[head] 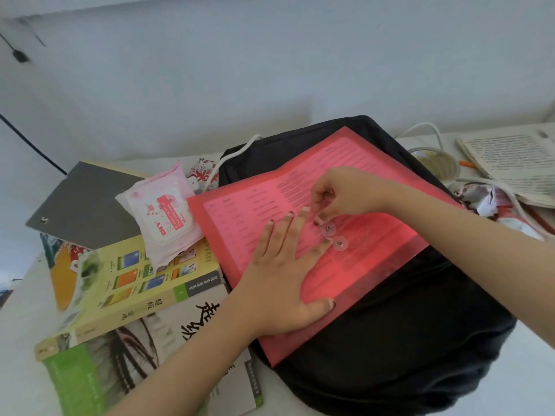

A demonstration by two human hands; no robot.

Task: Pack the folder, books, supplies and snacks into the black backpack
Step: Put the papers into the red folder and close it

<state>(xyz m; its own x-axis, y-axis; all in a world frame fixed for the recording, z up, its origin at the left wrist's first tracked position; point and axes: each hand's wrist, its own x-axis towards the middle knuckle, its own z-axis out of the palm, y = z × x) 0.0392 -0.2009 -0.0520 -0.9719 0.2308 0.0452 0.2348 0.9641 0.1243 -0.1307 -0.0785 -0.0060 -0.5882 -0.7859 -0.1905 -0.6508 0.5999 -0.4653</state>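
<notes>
A translucent red folder (pixel 357 187) with printed sheets inside lies flat on top of the black backpack (pixel 405 325). My left hand (pixel 285 277) presses flat on the folder with straight, spread fingers. My right hand (pixel 342 193) has its fingers curled and pinches at the folder's clear round clasp buttons (pixel 333 235); any string there is too thin to see. Left of the backpack lie a yellow-green book (pixel 132 289), a grey-and-green book (pixel 144 349) under it, a dark grey notebook (pixel 81 205) and a pink wipes pack (pixel 162 214).
An open book (pixel 510 163) lies at the far right beside crumpled red-and-white wrappers (pixel 492 202) and a coiled white cable (pixel 432 157). A red-and-white snack packet (pixel 204 172) peeks out behind the wipes. The wall stands close behind the white table.
</notes>
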